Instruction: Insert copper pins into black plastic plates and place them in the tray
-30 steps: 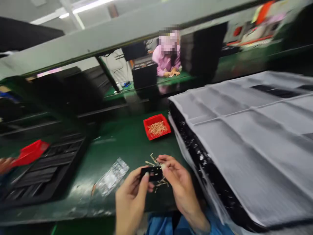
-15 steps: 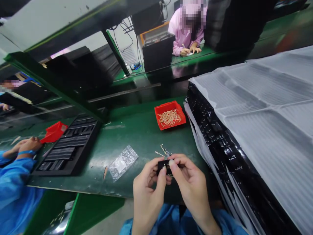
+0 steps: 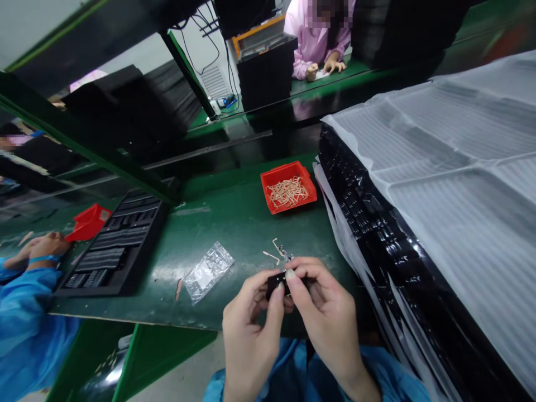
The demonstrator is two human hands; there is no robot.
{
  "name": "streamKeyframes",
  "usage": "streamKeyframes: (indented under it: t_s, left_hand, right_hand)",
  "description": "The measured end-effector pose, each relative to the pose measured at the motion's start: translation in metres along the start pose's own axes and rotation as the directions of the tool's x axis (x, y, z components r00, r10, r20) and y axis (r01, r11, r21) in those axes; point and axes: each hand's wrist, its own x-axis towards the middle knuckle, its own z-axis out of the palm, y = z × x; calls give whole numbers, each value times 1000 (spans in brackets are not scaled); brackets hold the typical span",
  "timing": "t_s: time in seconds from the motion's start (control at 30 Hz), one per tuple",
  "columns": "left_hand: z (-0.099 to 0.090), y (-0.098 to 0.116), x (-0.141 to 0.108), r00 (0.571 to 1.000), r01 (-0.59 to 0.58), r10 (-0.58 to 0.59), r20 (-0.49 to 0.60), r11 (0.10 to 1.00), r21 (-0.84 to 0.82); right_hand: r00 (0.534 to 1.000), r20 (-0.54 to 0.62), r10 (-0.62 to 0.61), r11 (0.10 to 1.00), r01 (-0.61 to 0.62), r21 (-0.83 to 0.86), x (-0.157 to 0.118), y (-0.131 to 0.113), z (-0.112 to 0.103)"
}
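Between my two hands is a small black block-like part (image 3: 275,281) with tiny bright dots on its face. My left hand (image 3: 253,326) grips its left end, thumb on the front and fingers curled behind. At its right end my right hand (image 3: 322,312) is closed on it too, the thumb pressing the face. Just beyond the fingertips, small metal pieces (image 3: 285,254) and thin cream-coloured bent strips (image 3: 271,257) lie on the green bench (image 3: 234,223). A clear zip bag (image 3: 208,272) with a whitish content lies left of my hands.
Farther back stands a red bin (image 3: 288,187) full of cream bent strips. Tall stacked trays under white sheeting (image 3: 469,184) flank me on the right. A black tray (image 3: 117,243) of dark parts is at left, beside a co-worker's hands (image 3: 44,248). Another person (image 3: 320,44) works opposite.
The camera view has shifted slightly, so the bench items sit a little higher in the picture. Both hands keep their hold on the black part, with only small finger movement.
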Motion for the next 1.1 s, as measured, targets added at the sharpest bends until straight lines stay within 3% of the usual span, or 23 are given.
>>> streamKeyframes:
  t_s: [0.37,0.77,1.0,1.1]
  left_hand:
    - [-1,-1,0,996,-88,89,3,989,116]
    - [2,5,-1,995,-101,102,-8,989,111]
    - [14,15,-7,972,-43,84,-218,981,188]
    - [19,14,-8,965,-41,100,-241,971,237]
  right_hand:
    - [999,4,-42,999,42,-14,1,-5,-2]
    - [995,-27,-96,995,94,-42,0,-9,-2]
    - [977,-55,-206,971,197,-132,-4,-18,0]
    - [956,-72,-283,937,260,-233,-6,-21,2]
